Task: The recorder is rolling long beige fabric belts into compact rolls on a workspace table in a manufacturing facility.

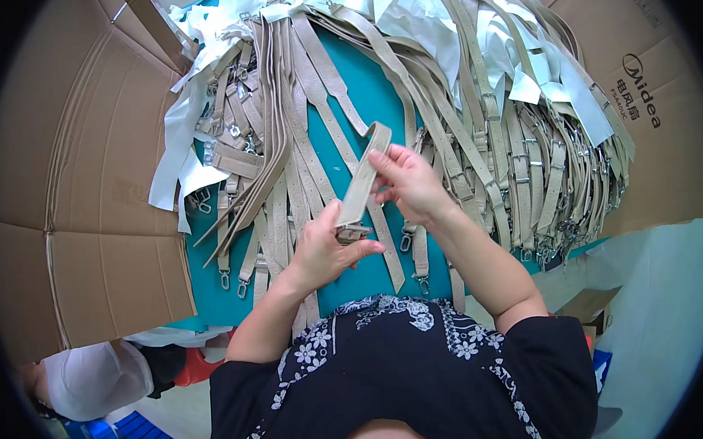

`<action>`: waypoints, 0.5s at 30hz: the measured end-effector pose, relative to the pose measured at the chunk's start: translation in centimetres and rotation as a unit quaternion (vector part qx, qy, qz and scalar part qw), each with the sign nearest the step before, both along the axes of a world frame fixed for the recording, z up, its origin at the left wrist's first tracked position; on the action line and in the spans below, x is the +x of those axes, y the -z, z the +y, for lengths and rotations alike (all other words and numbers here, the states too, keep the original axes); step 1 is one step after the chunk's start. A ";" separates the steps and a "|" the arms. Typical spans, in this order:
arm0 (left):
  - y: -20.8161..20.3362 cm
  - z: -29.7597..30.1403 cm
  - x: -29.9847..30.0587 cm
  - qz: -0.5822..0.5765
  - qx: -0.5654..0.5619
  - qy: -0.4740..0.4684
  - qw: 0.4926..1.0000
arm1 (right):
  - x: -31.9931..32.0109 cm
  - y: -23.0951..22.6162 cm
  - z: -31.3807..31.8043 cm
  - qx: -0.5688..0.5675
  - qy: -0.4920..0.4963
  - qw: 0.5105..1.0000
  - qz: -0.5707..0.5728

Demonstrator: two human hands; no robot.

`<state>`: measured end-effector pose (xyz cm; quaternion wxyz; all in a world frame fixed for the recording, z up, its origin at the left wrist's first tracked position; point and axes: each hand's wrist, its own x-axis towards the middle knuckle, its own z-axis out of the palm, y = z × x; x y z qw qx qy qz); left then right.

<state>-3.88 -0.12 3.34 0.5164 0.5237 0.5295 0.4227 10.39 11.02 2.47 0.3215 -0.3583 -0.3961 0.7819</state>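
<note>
A beige strap (358,191) runs between my two hands, looped over at its upper end. My left hand (321,249) is closed on its lower end, where a metal buckle (353,232) shows beside the thumb. My right hand (409,183) pinches the strap higher up, near the bend, between thumb and fingers. Under and around my hands lie more beige straps (279,128), several with metal snap hooks (242,288) at their ends. Some of these straps are punched with holes and cut to a point.
A teal table (359,68) carries the straps. Buckled straps (536,170) hang thickly at the right, with white sheets (420,13) among them. Cardboard stands at the left (111,192) and right (636,38). Another person in a white top (97,380) is at the lower left.
</note>
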 end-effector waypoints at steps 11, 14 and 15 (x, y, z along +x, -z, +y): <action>0.2 0.2 -0.2 -0.012 -0.008 -0.003 1.000 | -0.1 0.2 0.7 0.013 -0.023 0.999 -0.026; 0.0 0.5 -0.3 -0.005 -0.038 0.003 0.999 | -0.4 -0.1 -0.1 0.018 -0.052 0.998 -0.022; 0.4 0.6 -0.3 -0.004 -0.038 0.001 0.999 | -0.5 -0.3 -0.6 0.025 -0.081 0.996 -0.019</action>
